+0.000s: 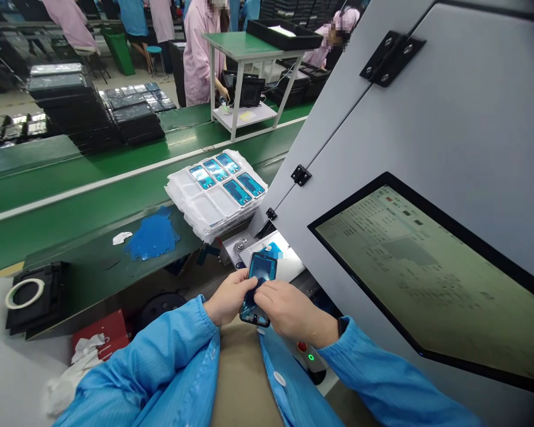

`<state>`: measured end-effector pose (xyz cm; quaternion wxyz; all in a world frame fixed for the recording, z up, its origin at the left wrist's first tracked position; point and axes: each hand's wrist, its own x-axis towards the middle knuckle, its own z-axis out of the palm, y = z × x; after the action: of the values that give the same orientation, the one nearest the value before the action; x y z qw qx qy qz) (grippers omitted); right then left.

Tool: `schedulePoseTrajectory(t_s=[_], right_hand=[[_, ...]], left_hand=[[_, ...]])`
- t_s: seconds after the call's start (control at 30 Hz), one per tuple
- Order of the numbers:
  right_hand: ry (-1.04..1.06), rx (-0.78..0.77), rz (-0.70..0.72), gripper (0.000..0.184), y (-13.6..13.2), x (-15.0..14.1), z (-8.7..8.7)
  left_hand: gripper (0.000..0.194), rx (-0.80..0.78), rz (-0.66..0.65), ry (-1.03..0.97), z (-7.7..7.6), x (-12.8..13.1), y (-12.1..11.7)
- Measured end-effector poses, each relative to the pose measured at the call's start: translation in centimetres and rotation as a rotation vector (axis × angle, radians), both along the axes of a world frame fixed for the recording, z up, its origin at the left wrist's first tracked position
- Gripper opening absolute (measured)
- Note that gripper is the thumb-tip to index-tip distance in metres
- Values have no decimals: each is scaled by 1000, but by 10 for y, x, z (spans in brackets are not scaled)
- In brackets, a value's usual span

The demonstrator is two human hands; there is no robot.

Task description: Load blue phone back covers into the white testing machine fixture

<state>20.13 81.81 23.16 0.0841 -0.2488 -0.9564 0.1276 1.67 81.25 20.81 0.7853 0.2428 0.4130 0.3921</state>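
Note:
A dark phone frame (263, 268) with a shiny blue inner face is held upright in front of my body. My left hand (229, 295) grips its left edge, the thumb lying across the face. Over the lower right part of the frame, my right hand (287, 305) has its fingers bent and pressed together; what they pinch is hidden. Just beyond the phone frame lies a white machine platform (289, 264) with a bit of blue film (271, 249) on it. Farther off, a stack of white plastic trays (189, 198) carries several blue-faced phone frames (238, 192).
To the right stands a grey machine cabinet (338, 148) with a tilted screen (427, 267). Blue film sheets (153, 235) lie on the green bench at left, near a tape roll (24, 294). Stacked black trays (75, 101) and a person in pink (199, 59) are across the conveyor.

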Motion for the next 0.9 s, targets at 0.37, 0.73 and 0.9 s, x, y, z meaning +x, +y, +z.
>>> schedulePoseTrajectory(t_s=[0.37, 0.73, 0.9], right_hand=[[391, -168, -527, 14, 32, -8, -1], [1155, -661, -1258, 31, 36, 29, -83], [1318, -848, -1361, 36, 30, 17, -119]], left_hand=[[35, 557, -203, 524, -16, -16, -2], [10, 356, -79, 773, -70, -48, 9], [37, 43, 328, 129, -93, -43, 10]])
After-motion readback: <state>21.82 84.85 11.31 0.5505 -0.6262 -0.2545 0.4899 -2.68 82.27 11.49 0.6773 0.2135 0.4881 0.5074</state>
